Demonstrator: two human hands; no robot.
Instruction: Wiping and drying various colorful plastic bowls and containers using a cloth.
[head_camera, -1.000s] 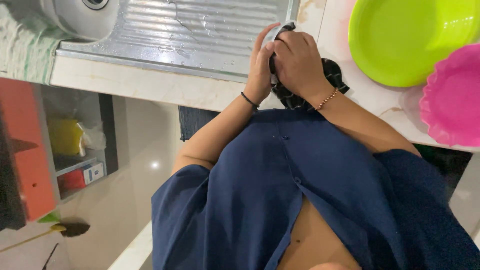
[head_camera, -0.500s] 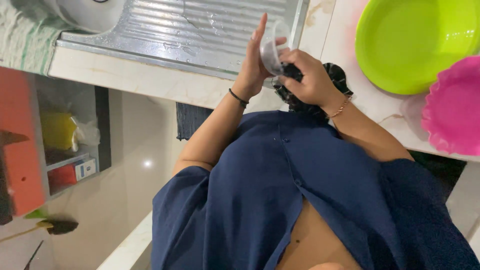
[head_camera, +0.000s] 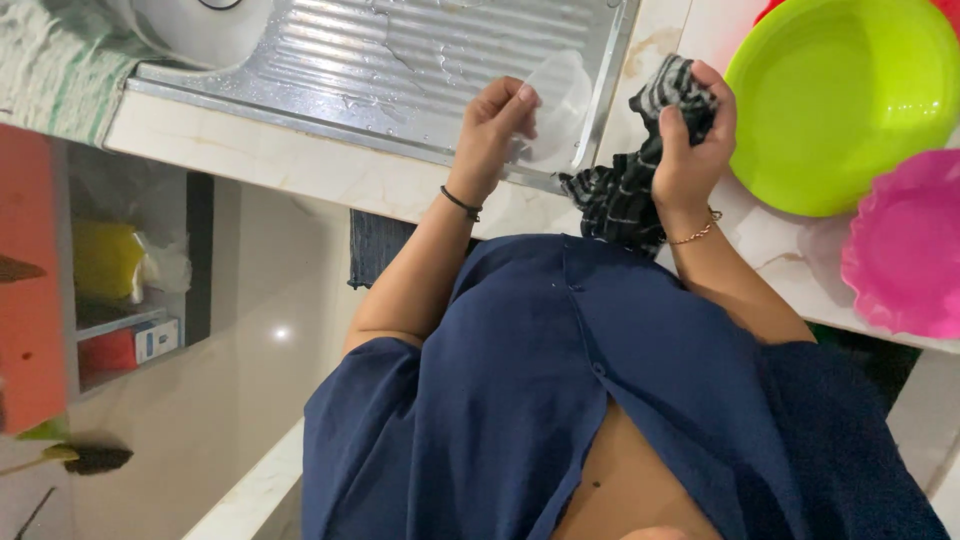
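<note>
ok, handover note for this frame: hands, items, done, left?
Left hand: holds a clear plastic cup over the steel drainboard.
Right hand: grips a black-and-white checked cloth at the counter edge, apart from the cup.
Nearby: green bowl and pink bowl sit on the counter to the right.
Done: cloth is out of the cup; drops show on the drainboard.
Left: cup is not yet set down; whether it is fully dry cannot be told.

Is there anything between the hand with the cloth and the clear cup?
Nothing visible. The right hand grips the checked cloth; the left hand holds the clear cup over the steel drainboard, with only open counter between them.
</note>
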